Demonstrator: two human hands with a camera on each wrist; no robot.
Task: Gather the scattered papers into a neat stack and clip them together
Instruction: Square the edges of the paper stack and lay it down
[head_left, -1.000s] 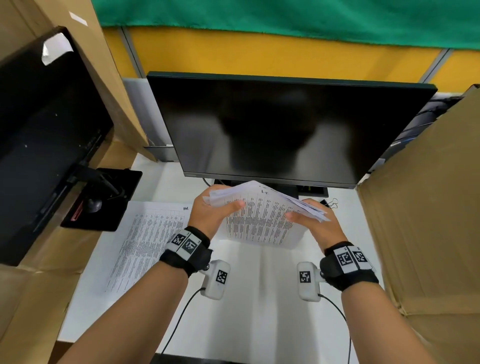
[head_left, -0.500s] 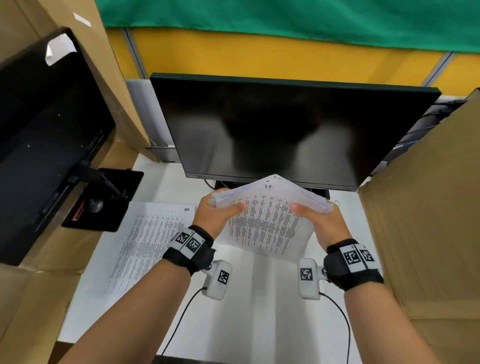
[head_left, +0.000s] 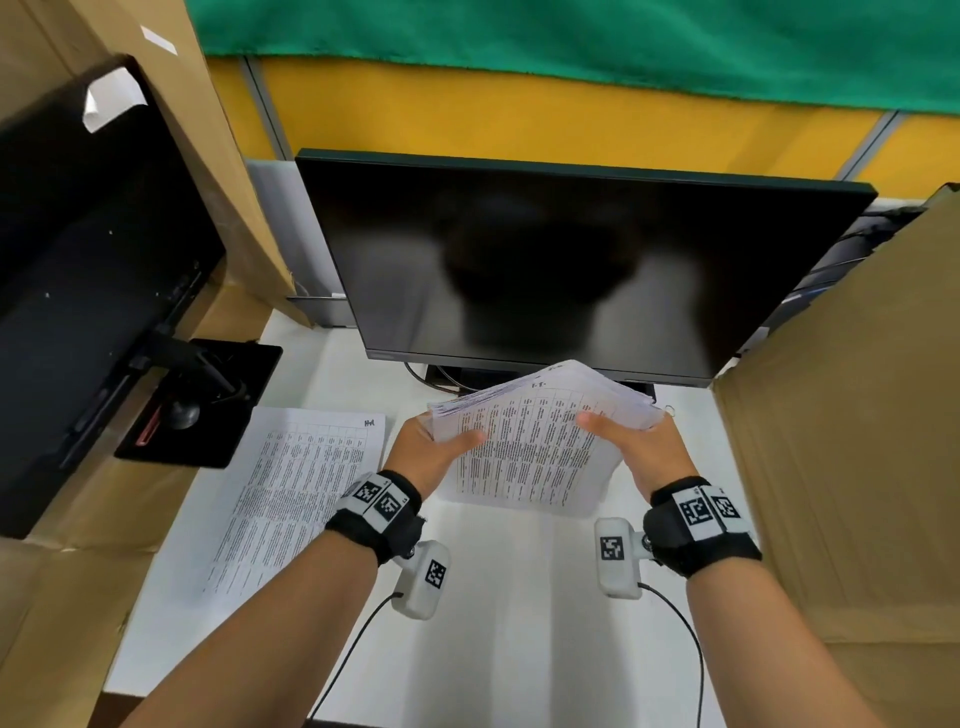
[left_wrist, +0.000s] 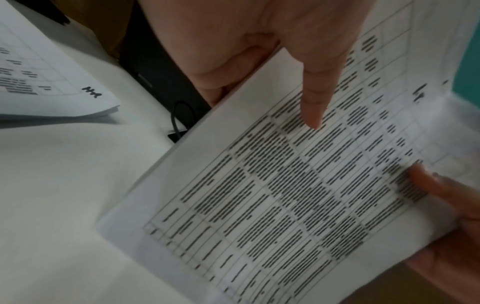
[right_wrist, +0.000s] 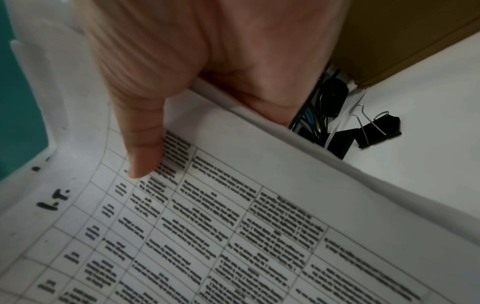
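Observation:
A bundle of printed sheets (head_left: 535, 447) is held tilted above the white desk (head_left: 519, 623), in front of the monitor. My left hand (head_left: 436, 447) grips its left edge, thumb on top of the sheets (left_wrist: 298, 185). My right hand (head_left: 631, 441) grips the right edge, thumb laid over the printed table (right_wrist: 233, 226). More printed sheets (head_left: 306, 478) lie flat on the desk to the left, and their corner (left_wrist: 52, 88) shows in the left wrist view. A black binder clip (right_wrist: 379, 131) lies on the desk beyond my right hand; only its wire loop (head_left: 670, 409) shows in the head view.
A dark monitor (head_left: 571, 270) stands right behind the held bundle, with cables (right_wrist: 319, 121) at its base. Cardboard walls close in on the right (head_left: 841, 441) and left (head_left: 67, 597). A black device on a stand (head_left: 197, 405) sits at the left.
Both hands have lifted the bundle slightly and brought it more upright, the right hand sliding further up along its right edge. The sheets on the left have not moved.

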